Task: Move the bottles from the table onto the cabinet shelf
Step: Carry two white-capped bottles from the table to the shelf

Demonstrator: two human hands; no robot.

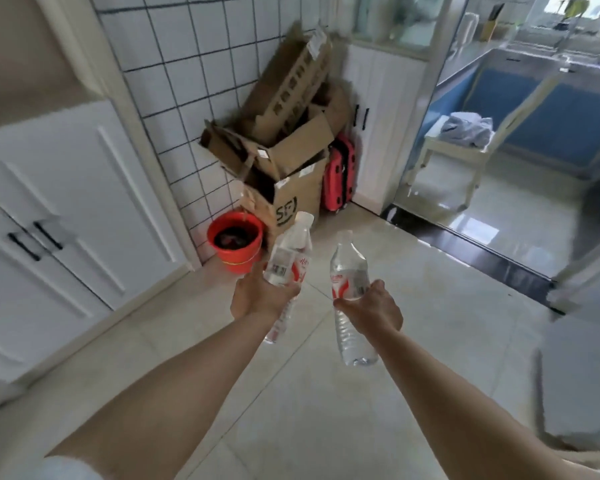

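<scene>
The left hand (257, 296) has its fingers wrapped round the middle of a clear plastic water bottle (289, 261), gripping it just below the label. That label is white and red with a barcode facing the camera; the red characters on it are too blurred to read. The bottle tilts so its white cap points up and away from the fingers, and its base shows below the hand.

The right hand (373, 310) closes round a second clear bottle (349, 277), thumb at the lower edge of its red and white label, fingers hidden behind. The small red print on that label cannot be made out. Its neck rises above the fingers and its ribbed lower half hangs below them. The two bottles are held apart, side by side, over a pale tiled floor (309, 410).

Beyond the left fingers stands a red bucket (235, 244), and just beside it a stack of cardboard boxes (284, 147); the lowest box bears the black letters "SF". A red suitcase (340, 174) leans behind the boxes. Left of the left hand is a white cabinet (49, 209) with its doors closed and black handles. Far past the right fingers a white chair (465, 150) holds a bundle of cloth.
</scene>
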